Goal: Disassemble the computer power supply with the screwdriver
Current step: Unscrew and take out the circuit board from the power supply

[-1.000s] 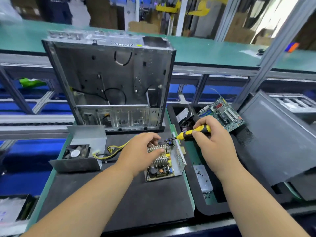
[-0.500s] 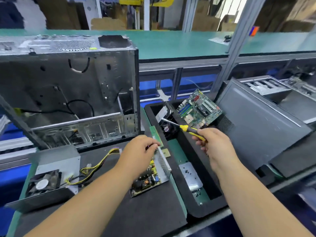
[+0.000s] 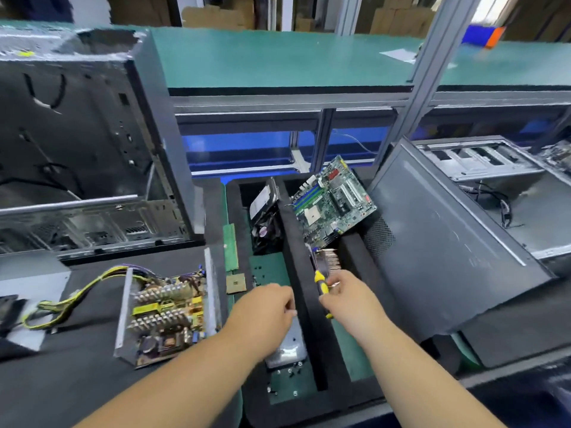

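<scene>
The opened power supply [image 3: 168,313] lies on the black mat at lower left, its circuit board and heat sinks exposed, with yellow cables [image 3: 77,288] trailing left. My left hand [image 3: 265,313] hovers over the black tray's left compartment with fingers pinched together; whether something small is in them I cannot tell. My right hand [image 3: 352,301] grips the yellow-and-black screwdriver [image 3: 321,284], shaft pointing away toward a finned heat sink [image 3: 330,257]. Both hands are off the power supply.
A black foam tray [image 3: 296,242] holds a motherboard [image 3: 332,202], a fan [image 3: 265,230], a metal plate [image 3: 289,347] and several loose screws [image 3: 290,375]. An empty computer case [image 3: 83,149] stands at the left. A dark case panel [image 3: 448,242] leans at right.
My left hand left the power supply and moved right over the tray. My right hand dropped lower with the screwdriver. The view has swung right.
</scene>
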A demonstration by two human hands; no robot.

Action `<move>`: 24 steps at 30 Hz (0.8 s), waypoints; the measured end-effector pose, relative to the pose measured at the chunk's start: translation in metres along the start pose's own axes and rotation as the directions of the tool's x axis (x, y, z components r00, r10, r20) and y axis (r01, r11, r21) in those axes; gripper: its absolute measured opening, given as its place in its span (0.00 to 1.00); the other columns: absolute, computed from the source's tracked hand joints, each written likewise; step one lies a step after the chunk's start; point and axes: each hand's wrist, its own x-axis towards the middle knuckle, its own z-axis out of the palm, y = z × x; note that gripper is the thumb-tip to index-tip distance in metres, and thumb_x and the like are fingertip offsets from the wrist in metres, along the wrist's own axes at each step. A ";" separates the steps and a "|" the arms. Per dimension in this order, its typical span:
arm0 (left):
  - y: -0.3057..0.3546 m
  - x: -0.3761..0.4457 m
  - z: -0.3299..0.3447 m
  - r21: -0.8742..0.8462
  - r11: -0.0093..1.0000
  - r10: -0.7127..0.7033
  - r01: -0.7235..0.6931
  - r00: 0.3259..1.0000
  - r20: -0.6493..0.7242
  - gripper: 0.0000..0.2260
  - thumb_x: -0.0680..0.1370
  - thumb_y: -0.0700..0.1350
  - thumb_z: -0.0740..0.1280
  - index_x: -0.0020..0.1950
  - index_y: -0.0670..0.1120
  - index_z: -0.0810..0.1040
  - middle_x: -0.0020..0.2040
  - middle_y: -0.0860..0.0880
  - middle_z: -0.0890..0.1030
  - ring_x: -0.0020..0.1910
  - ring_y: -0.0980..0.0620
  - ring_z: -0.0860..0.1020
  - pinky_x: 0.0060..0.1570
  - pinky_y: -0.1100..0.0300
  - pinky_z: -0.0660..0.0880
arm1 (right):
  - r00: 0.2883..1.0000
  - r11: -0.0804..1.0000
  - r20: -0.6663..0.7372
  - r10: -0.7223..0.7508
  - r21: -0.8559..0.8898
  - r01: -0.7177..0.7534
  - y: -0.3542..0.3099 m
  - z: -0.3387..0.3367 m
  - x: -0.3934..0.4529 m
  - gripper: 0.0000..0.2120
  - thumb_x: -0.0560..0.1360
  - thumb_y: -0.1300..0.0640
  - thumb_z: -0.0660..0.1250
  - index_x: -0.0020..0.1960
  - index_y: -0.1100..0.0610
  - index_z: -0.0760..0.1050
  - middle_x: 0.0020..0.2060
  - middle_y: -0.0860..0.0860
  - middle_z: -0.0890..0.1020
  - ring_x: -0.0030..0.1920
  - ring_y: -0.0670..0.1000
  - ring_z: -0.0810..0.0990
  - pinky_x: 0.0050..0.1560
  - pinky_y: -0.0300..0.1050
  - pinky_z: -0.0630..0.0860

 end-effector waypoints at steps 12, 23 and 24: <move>-0.007 0.013 0.042 0.136 0.976 -0.164 0.171 0.985 -0.061 0.10 0.81 0.52 0.62 0.58 0.50 0.76 0.53 0.50 0.77 0.53 0.48 0.75 0.51 0.54 0.73 | 0.979 0.957 0.187 -0.083 -0.258 0.130 0.022 0.016 0.015 0.11 0.76 0.54 0.66 0.55 0.54 0.68 0.47 0.52 0.80 0.46 0.56 0.82 0.45 0.48 0.77; -0.001 -0.010 -0.004 0.006 0.998 -0.059 0.064 0.947 -0.316 0.08 0.80 0.48 0.62 0.58 0.52 0.77 0.49 0.56 0.75 0.52 0.53 0.73 0.52 0.59 0.72 | 0.981 0.930 0.183 -0.067 -0.345 0.128 0.017 0.020 0.014 0.13 0.77 0.52 0.65 0.53 0.56 0.64 0.48 0.52 0.77 0.45 0.55 0.79 0.39 0.45 0.71; -0.003 -0.014 -0.010 0.005 0.999 -0.045 0.050 0.941 -0.336 0.08 0.80 0.48 0.63 0.58 0.53 0.77 0.49 0.56 0.75 0.52 0.53 0.73 0.52 0.60 0.72 | 0.984 0.929 0.164 -0.067 -0.348 0.122 0.015 0.019 0.014 0.13 0.77 0.51 0.65 0.53 0.56 0.64 0.48 0.53 0.77 0.44 0.55 0.78 0.38 0.45 0.69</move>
